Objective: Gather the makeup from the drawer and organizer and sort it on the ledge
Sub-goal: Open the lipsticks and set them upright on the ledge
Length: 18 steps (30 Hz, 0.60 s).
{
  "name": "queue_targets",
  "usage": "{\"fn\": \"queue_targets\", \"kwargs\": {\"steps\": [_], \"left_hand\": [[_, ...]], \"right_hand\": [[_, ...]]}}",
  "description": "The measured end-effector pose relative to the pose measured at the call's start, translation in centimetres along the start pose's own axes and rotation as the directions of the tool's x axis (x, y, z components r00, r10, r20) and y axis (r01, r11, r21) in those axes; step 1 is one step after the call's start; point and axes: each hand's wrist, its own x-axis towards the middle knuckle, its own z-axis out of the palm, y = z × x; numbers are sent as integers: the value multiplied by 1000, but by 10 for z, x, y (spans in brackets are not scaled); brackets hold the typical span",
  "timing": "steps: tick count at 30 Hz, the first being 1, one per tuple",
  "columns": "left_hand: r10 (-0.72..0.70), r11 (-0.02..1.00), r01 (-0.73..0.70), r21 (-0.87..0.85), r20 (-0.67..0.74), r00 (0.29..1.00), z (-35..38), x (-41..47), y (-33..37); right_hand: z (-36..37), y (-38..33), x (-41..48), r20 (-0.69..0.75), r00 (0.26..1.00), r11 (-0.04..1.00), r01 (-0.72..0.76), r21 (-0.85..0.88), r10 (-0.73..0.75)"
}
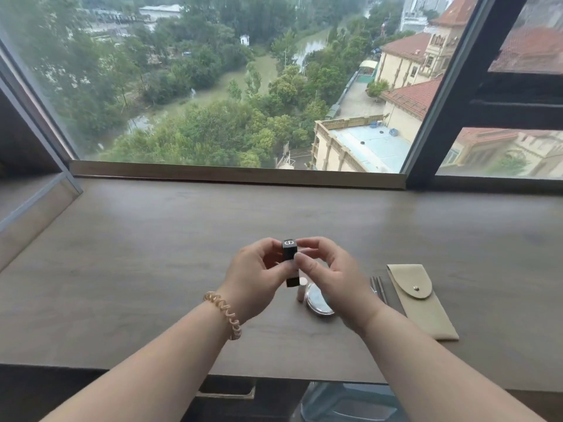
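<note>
Holding: L hand [256, 275] + R hand [330, 280] both grip one black lipstick tube [289, 258], upright, above the ledge [146, 257], approx mid-frame.
L hand: fingers curled round the tube's left side, thumb at the front; spiral hair tie [224, 313] on the wrist.
R hand: thumb + forefinger pinch the tube's upper part from the right; other fingers loosely curled.
Lipstick: square black case, logo on the top end (too small to read); lower end pokes out below the fingers, not touching the ledge.
Pale tube [302, 289]: small, stands upright on the ledge just under the lipstick, right beside the compact [318, 301]; touching or not, can't tell.
Compact: round, silvery lid, lies flat, partly hidden by the R hand.
Metal tools [379, 289]: thin grey sticks lying btwn compact and pouch [422, 303], lower ends hidden by the R wrist.
Pouch: beige, flap closed w/ a snap, flat on the ledge, right of the tools.
Ledge: grey-brown wood look, runs under the window [213, 86].
Window: trees + red-roofed bldgs outside.
</note>
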Motion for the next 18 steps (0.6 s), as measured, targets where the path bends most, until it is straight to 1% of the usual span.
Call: {"fn": "queue_targets", "kwargs": {"steps": [1,3,6,8,14,18], "left_hand": [[-5,999,4,-33,-27,1000,3,1,6],[-27,996,21,-83,-71,997,10,1,17],[-50,993,41,-114,-77,996,23,-2,30],[-56,991,45,-127,-85,995,31,-5,34],[-66,994,52,-93,-155,986,50,-8,46],[-70,997,60,-58,-203,977,57,-5,55]], "right_hand": [[-3,-3,-6,15,1000,998,-24,64,23],[-7,-6,-15,16,1000,998,-27,56,26],[-15,-10,-22,-54,997,998,-42,55,45],[-22,-10,-25,-76,995,996,-55,70,61],[-34,-11,-27,-39,996,992,-74,99,78],[-39,-15,-26,-49,998,992,-37,117,43]]}}
